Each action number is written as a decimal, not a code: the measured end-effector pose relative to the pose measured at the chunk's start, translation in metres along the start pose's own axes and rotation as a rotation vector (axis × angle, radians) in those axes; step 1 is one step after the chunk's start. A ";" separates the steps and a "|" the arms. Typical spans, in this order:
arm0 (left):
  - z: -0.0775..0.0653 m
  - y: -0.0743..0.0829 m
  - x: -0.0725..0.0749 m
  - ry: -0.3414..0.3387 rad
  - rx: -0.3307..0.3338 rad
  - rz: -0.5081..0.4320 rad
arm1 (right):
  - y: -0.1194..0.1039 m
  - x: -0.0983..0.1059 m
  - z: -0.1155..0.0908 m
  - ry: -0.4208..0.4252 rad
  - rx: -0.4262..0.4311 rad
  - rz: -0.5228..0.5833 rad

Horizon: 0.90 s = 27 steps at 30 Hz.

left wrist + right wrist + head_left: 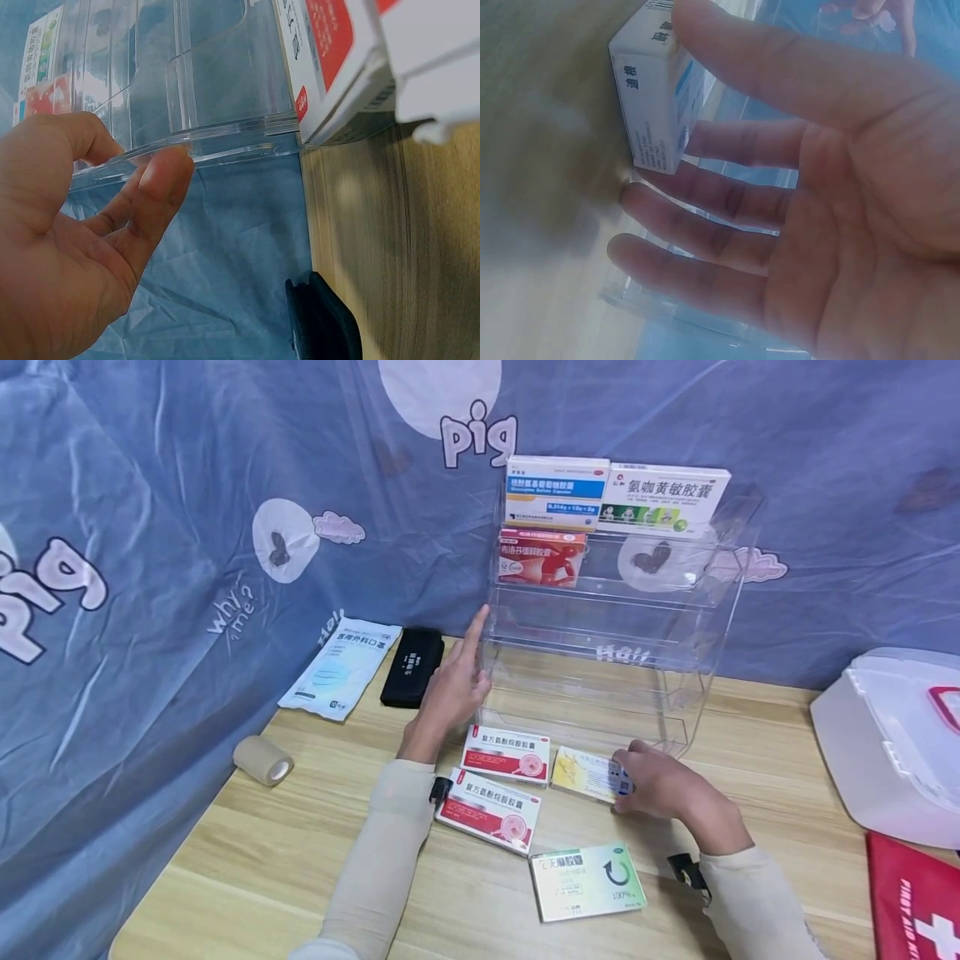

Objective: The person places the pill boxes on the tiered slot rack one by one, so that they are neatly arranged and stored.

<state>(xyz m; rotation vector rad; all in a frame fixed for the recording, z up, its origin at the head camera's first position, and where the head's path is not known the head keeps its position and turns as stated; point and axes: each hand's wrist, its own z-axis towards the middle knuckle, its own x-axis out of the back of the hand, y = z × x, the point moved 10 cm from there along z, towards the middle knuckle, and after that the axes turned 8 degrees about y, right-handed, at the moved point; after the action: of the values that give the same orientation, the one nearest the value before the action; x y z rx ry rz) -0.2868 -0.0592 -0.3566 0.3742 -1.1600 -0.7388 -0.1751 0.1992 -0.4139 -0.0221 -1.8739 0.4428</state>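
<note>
At the left side of a clear stepped display rack (600, 693), my left hand (455, 685) holds the side panel's edge; the left wrist view shows thumb and fingers (163, 180) to either side of it. My right hand (652, 781) pinches the right end of a yellow-and-white medicine box (583, 774) low in front of the rack. In the right wrist view, the thumb lies on the box (649, 97) with fingers at its far side. Beside it lie a red-and-white medicine box (507, 753) and a matching box (491, 810). Closer in is a green-and-yellow medicine box (588, 882).
On the rack's upper tiers stand a blue-and-white box (557, 493), a green-and-white box (663, 500) and a red box (542, 558). A mask packet (341, 668), black case (412, 667) and tape roll (262, 760) lie left. A white bin (885, 743) and red first-aid bag (911, 893) are right.
</note>
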 end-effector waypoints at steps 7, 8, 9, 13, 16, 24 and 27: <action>-0.001 0.000 -0.001 -0.002 -0.001 -0.006 | 0.000 0.001 -0.002 0.021 0.001 0.004; -0.001 0.000 -0.001 -0.001 -0.002 -0.007 | 0.000 0.002 -0.002 0.025 0.002 0.006; -0.001 0.001 -0.001 -0.001 -0.002 -0.007 | 0.000 0.002 -0.002 0.027 0.003 0.004; -0.001 0.000 0.000 0.002 0.002 -0.003 | 0.000 0.003 -0.002 0.033 0.012 0.004; -0.001 -0.001 0.000 0.003 0.003 -0.001 | -0.001 0.002 -0.001 0.028 0.015 0.023; 0.000 -0.001 0.000 0.002 0.002 -0.004 | -0.006 0.009 0.001 0.046 0.088 0.146; 0.000 -0.002 0.000 0.003 0.001 -0.001 | -0.011 0.015 0.000 0.075 0.147 0.181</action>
<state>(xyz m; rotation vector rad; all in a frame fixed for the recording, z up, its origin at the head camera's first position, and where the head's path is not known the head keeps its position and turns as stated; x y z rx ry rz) -0.2874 -0.0599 -0.3579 0.3765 -1.1577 -0.7381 -0.1776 0.1925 -0.3969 -0.1084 -1.7689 0.6945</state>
